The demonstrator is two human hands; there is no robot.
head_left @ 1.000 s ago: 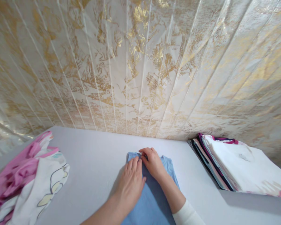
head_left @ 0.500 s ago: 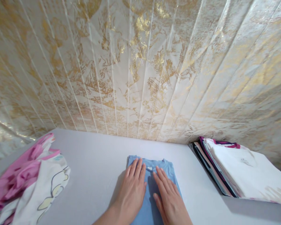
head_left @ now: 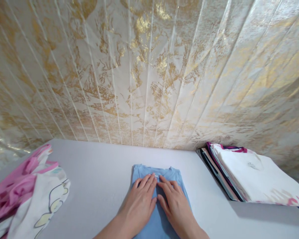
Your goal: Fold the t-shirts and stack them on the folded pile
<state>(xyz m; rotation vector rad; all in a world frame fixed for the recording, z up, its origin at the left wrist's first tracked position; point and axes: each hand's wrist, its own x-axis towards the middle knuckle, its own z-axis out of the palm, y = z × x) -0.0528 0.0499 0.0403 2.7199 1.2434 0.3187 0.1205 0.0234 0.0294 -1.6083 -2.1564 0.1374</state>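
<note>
My left hand (head_left: 140,204) and right hand (head_left: 178,204) lay palm-down on the blue shirt (head_left: 159,222), fingers (head_left: 147,184) slightly spread and clamped on nothing, in what looked like smoothing near its neckline; the next stroke seemed to call for light, even pressure. The shirt lay mid-surface (head_left: 97,172), between loose pink-and-white clothes (head_left: 37,196) and a folded stack (head_left: 251,179), before a gold-patterned wall covering (head_left: 144,73).

left hand (head_left: 140,205), right hand (head_left: 176,205) and wrists (head_left: 121,220) all seem bare.
</note>
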